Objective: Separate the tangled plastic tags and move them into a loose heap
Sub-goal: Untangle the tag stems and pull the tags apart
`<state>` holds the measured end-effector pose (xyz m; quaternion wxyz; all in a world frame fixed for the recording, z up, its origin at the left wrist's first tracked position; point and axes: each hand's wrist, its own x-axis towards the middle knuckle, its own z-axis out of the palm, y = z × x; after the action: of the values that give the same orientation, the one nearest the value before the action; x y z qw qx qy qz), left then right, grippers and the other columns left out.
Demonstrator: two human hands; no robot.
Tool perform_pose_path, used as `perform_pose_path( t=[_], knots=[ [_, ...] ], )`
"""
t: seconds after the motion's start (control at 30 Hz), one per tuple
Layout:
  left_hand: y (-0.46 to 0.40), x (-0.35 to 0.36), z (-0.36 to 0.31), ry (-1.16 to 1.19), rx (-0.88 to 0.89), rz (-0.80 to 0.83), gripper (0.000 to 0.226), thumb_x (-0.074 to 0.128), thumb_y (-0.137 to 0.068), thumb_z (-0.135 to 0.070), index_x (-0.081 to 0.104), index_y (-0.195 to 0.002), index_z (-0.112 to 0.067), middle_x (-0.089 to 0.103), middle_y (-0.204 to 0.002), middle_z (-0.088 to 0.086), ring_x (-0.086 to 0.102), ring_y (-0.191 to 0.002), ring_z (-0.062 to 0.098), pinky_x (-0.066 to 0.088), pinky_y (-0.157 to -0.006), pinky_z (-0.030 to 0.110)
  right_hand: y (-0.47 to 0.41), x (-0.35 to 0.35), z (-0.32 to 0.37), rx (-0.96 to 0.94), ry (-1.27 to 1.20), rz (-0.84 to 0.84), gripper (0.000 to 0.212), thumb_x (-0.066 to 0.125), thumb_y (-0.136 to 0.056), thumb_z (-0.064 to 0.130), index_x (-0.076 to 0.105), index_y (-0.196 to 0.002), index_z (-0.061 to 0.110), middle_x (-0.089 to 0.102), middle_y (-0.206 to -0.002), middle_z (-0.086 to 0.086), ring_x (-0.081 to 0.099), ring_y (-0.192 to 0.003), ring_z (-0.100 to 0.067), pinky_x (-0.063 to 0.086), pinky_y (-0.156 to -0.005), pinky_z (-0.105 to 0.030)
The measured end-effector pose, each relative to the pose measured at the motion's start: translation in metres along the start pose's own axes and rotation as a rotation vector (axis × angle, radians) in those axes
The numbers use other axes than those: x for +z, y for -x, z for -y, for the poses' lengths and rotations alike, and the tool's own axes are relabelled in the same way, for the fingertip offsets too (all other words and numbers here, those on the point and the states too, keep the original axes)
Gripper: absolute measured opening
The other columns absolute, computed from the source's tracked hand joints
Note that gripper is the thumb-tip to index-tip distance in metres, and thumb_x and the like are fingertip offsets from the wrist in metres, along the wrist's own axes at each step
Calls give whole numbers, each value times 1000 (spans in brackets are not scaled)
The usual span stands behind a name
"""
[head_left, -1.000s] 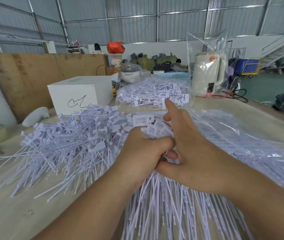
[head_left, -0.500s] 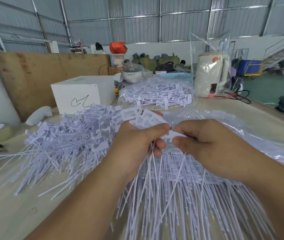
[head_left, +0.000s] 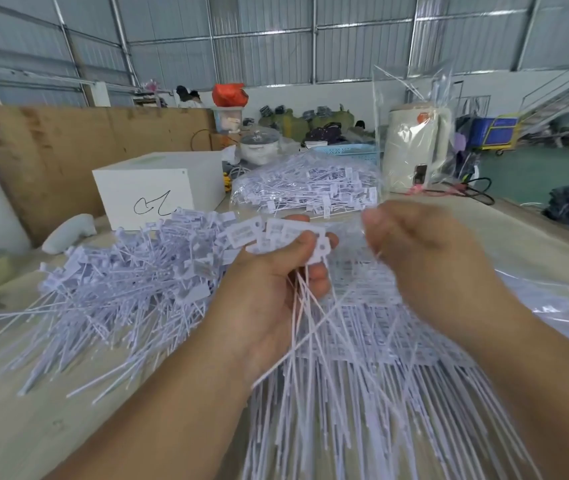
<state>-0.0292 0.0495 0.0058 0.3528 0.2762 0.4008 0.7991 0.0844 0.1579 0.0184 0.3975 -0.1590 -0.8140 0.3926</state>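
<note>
Right hand (head_left: 425, 251) pulled away; left hand (head_left: 276, 282) grips tags (head_left: 286, 233).

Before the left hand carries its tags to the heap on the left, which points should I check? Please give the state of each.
1. Left hand grips a bunch of tags: ok.
2. Bunch lifted above the ordered rows: ok.
3. Its tails free of those rows: not ok, they cross them.
4. Right hand let go of the bunch: cannot tell, blurred.
5. Loose heap within view on the table: ok.
</note>
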Motion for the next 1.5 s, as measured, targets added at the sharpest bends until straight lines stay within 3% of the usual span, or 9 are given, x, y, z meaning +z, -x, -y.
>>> perform_pose_path(
  t=[0.07, 0.23, 0.4, 0.5, 0.87, 1.07, 1.17, 1.3, 1.5],
  knots=[
    [-1, -1, 2, -20, -9, -8, 13, 66, -70, -10, 78, -68, -14, 73, -77, 12, 52, -42, 9, 46, -41, 19, -7, -13, -1, -29, -56, -96, 42, 52, -97, 39, 57, -63, 15, 43, -45, 10, 37, -39, -5, 31, -40, -13],
    [0, -1, 12, -215, 10, -29, 7, 65, -89, -9, 66, -94, -4, 67, -68, 7, 56, -47, 13, 47, -44, 22, 2, -6, -6, -36, 38, 324, 15, 53, -91, 46, 58, -99, 34, 54, -55, 11, 47, -53, -17, 39, -50, -38],
    [4, -5, 8, -294, -46, 101, 29, 72, -74, -29, 69, -93, -7, 64, -64, 5, 58, -51, 15, 50, -49, 23, 1, 3, -16, -28, 165, 365, 63, 53, -83, 58, 32, -139, 40, 66, -71, 9, 62, -65, -15, 49, -64, -36],
    [6, -4, 4, -360, -69, 166, 14, 73, -70, -23, 74, -73, -9, 61, -59, 8, 60, -48, 14, 49, -48, 22, 4, 9, -15, -27, 192, 396, 70, 48, -78, 59, 30, -143, 39, 68, -72, 6, 66, -66, -18, 55, -69, -46],
    [0, -9, 2, -300, -170, 89, 12, 59, -83, -6, 64, -73, -9, 48, -49, 3, 47, -42, 13, 40, -41, 20, 7, 15, -12, -88, 307, 378, 54, 44, -81, 67, 42, -128, 41, 65, -72, 29, 62, -67, -2, 53, -68, -38],
    [-3, -8, -2, -189, -164, 72, 18, 66, -64, -12, 68, -81, -12, 54, -56, 4, 47, -38, 11, 39, -36, 18, 7, 3, -4, -26, 246, 405, 57, 41, -79, 81, 60, -86, 28, 65, -70, -2, 62, -65, -22, 52, -68, -51],
    [-7, -13, -10, -146, -130, -42, 8, 68, -62, -11, 70, -69, -14, 55, -55, 2, 45, -36, 9, 39, -35, 16, 2, -5, -6, -15, 219, 406, 55, 45, -86, 65, 54, -74, 12, 61, -71, -14, 59, -65, -33, 49, -66, -50],
    [-5, -13, -11, -242, -34, -55, 11, 77, -53, -19, 75, -63, -20, 57, -58, 2, 45, -38, 9, 38, -35, 18, 0, -7, -12, 4, 152, 438, 36, 54, -97, 37, 51, -68, 17, 48, -54, 4, 42, -45, -15, 37, -47, -28],
    [-4, -10, -9, -306, 47, -71, 7, 75, -58, -15, 75, -62, -20, 56, -52, 1, 46, -38, 9, 39, -37, 18, -3, -7, -13, 37, 22, 448, 33, 58, -97, 30, 55, -66, 21, 42, -56, 5, 39, -54, -16, 33, -56, -34]
  ],
)
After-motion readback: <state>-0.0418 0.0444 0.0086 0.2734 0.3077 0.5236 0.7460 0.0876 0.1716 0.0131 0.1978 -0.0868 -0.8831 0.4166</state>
